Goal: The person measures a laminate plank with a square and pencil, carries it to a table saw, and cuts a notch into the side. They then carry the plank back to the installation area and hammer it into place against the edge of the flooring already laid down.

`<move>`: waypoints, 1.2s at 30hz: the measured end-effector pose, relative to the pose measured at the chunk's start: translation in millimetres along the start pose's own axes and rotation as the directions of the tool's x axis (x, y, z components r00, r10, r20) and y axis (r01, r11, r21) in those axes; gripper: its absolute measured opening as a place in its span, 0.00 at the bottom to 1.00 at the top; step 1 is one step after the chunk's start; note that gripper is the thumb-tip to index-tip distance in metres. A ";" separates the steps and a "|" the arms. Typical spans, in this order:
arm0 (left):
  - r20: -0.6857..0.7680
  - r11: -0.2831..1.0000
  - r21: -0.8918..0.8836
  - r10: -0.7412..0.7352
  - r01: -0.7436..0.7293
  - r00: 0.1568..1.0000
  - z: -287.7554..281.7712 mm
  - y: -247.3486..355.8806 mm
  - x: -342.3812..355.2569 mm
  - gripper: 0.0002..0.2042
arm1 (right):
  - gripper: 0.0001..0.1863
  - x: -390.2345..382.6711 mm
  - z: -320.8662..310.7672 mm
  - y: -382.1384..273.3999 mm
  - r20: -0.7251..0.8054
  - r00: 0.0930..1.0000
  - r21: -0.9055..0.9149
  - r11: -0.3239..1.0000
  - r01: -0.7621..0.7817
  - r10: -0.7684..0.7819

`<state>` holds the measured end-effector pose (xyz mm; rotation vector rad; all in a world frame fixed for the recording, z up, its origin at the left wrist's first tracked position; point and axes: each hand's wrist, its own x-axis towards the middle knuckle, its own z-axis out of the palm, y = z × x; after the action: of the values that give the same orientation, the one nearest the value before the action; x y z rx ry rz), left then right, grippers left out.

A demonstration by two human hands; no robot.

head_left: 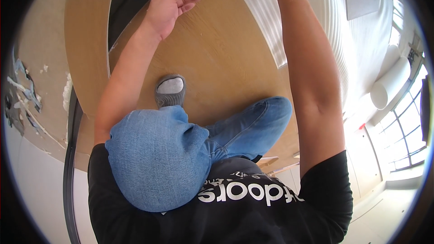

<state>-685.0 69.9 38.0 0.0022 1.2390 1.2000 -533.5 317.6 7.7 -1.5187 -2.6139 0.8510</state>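
A black strip (pixel 129 7) slanted up and rightward just left of the left hand (pixel 168 9) (the nearer one), its fingers loosely parted, nothing visibly held; beyond the wood-grain board (pixel 221 40), the right forearm (pixel 305 31) led to a right hand out of view, grip unknown.

We see tan boards (pixel 217 58) with a fine, darker wood grain, and a near-black strip (pixel 131 2). The sheet (pixel 264 16) is white, striped by its pale grey ribs. Our jeans (pixel 158 162) are mid-blue denim, fading lighter in places; our shirt (pixel 190 221) is black with white lettering. The slipper (pixel 168 100) is dark grey, finely ridged, with a pale grey patch. We also see a white roll (pixel 391 83) and bright white windows (pixel 403 139) gridded in black.
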 end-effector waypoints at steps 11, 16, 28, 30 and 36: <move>0.030 0.998 -0.025 -0.059 0.059 0.998 -16.6 -6.5 10.0 0.25 | 0.12 5.6 2.9 -12.9 -0.031 0.999 -0.090 0.996 -0.015 0.012; -0.003 0.992 -0.091 -0.082 0.081 0.997 -15.2 -12.2 -2.2 0.24 | 0.13 1.2 12.2 -15.9 -0.072 0.997 -0.052 0.999 -0.008 0.005; 0.186 0.641 0.680 0.322 -0.358 0.929 -27.9 -72.7 -60.5 0.16 | 0.12 -17.8 48.9 -20.3 -0.166 0.984 0.031 0.997 0.065 -0.059; 0.230 0.559 0.706 0.399 -0.434 0.888 -29.8 -70.7 -57.2 0.17 | 0.11 -14.4 50.0 -8.8 -0.235 0.966 0.043 0.992 0.121 -0.107; 0.340 -0.070 0.928 0.561 -0.366 0.755 -54.2 -43.9 -47.9 0.23 | 0.10 -11.7 48.3 -6.4 -0.109 0.992 0.191 0.978 0.082 -0.062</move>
<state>-686.0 -13.6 24.6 1.5728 2.1037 0.6303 -545.2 283.9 -27.6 -1.3711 -2.4170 0.9630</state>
